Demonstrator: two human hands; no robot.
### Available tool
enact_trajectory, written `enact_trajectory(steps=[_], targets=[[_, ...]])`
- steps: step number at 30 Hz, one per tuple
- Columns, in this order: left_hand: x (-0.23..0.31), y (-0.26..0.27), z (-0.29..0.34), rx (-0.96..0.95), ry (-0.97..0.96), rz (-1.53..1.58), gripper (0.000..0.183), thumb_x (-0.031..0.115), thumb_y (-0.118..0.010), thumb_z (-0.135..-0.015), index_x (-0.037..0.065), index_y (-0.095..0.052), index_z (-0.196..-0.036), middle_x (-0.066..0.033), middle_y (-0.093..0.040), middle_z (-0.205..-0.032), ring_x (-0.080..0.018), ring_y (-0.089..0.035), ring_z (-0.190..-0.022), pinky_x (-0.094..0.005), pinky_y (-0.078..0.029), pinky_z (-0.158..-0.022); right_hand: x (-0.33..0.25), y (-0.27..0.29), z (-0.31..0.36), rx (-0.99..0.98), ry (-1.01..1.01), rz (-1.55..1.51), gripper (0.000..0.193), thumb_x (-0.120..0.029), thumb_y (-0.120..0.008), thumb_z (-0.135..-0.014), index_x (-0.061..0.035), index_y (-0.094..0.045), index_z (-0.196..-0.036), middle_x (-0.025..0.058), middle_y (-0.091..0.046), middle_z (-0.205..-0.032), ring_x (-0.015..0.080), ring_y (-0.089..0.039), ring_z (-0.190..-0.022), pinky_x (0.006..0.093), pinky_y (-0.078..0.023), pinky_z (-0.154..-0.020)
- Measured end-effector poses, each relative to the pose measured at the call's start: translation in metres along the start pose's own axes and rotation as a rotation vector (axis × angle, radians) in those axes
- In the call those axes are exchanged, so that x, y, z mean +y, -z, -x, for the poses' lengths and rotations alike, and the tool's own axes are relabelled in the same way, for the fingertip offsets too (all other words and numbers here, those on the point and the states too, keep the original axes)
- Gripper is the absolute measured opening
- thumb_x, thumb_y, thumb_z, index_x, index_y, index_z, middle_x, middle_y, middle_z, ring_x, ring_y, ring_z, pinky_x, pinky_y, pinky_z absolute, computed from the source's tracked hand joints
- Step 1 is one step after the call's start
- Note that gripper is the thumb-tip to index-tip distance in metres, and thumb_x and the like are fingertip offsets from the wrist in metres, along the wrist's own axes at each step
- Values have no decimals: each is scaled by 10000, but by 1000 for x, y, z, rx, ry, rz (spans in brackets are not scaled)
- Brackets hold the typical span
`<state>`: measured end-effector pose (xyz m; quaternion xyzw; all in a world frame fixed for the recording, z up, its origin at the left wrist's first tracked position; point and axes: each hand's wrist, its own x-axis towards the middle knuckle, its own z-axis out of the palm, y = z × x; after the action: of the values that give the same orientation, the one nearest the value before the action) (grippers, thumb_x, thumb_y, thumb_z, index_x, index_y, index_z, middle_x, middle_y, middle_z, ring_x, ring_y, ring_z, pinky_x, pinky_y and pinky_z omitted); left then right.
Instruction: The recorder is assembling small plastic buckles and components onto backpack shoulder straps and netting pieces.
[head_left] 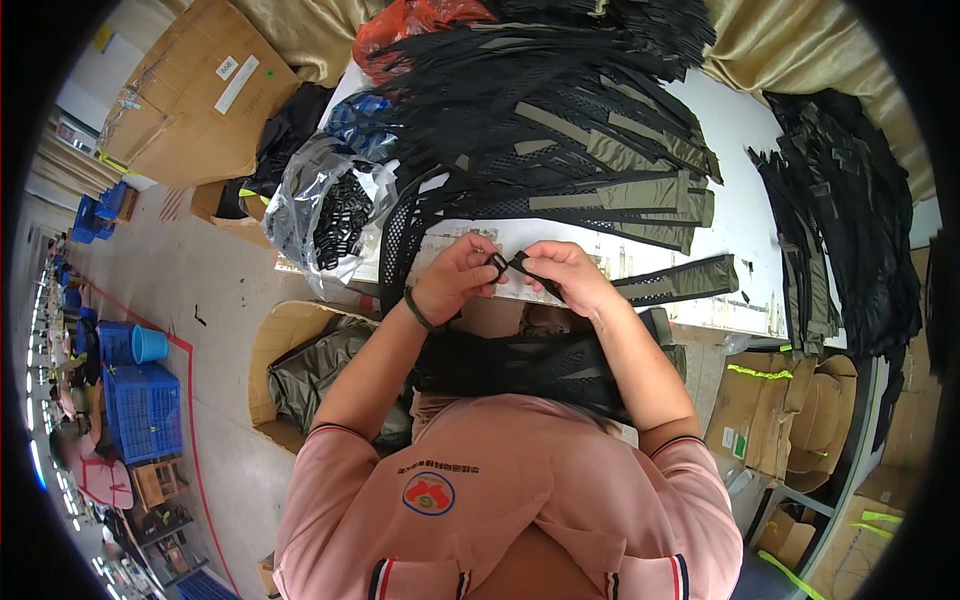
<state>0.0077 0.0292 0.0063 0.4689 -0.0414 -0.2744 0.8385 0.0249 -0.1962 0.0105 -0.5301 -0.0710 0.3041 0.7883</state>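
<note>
Pinching frame-shaped black buckle (pixel 498 263), left hand (pixel 459 276), flat fabric strap (pixel 517 262), right hand (pixel 567 275)

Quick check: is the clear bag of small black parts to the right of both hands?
No, the clear bag with the small black parts lies left of both the left hand and the right hand.

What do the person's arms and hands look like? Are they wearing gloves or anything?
No gloves: the left hand and right hand are both bare. A thin, dark green band circles the left wrist. The short sleeves are pink with narrow dark trim near the edge, leaving the forearms uncovered.
</note>
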Motion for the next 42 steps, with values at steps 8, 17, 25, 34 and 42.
enact_trajectory(steps=[8, 17, 25, 34, 42], targets=[[-5, -16, -8, -141, 25, 47, 192, 35, -557, -891, 59, -518, -1078, -45, -582, -934, -147, -596, -757, -279, -485, -705, 1, 8, 11, -49, -61, -167, 89, -69, -591, -876, -4, -626, -926, 23, -613, -804, 112, -561, -704, 227, -441, -645], [-10, -17, -15, -177, -42, 142, 195, 41, -524, -916, 52, -536, -1111, -31, -568, -977, -136, -564, -816, -266, -461, -747, -2, 3, 15, -62, -70, -243, 91, -70, -591, -872, -5, -623, -928, 20, -611, -794, 112, -547, -681, 221, -440, -646], [-14, -20, -17, -103, -17, 132, 200, 49, -541, -908, 37, -555, -1107, -28, -577, -1004, -102, -541, -809, -246, -451, -727, -10, -6, 20, 27, 79, 357, 83, -69, -601, -870, -3, -638, -905, 6, -611, -800, 57, -525, -674, 221, -418, -602], [-21, -24, -17, -73, -4, 112, 206, 40, -541, -897, 58, -558, -1102, -27, -581, -991, -101, -540, -781, -230, -445, -692, 0, -9, 25, 129, 227, 206, 130, -47, -628, -843, -24, -640, -970, 37, -647, -812, 87, -588, -746, 241, -462, -662], [-24, -36, -16, 5, 32, 398, 182, 70, -556, -897, 34, -544, -1075, -58, -599, -935, -129, -572, -750, -254, -463, -671, -19, -10, 26, 158, 594, 978, 192, -6, -654, -770, -92, -676, -939, 43, -640, -809, 205, -583, -744, 320, -448, -776]])
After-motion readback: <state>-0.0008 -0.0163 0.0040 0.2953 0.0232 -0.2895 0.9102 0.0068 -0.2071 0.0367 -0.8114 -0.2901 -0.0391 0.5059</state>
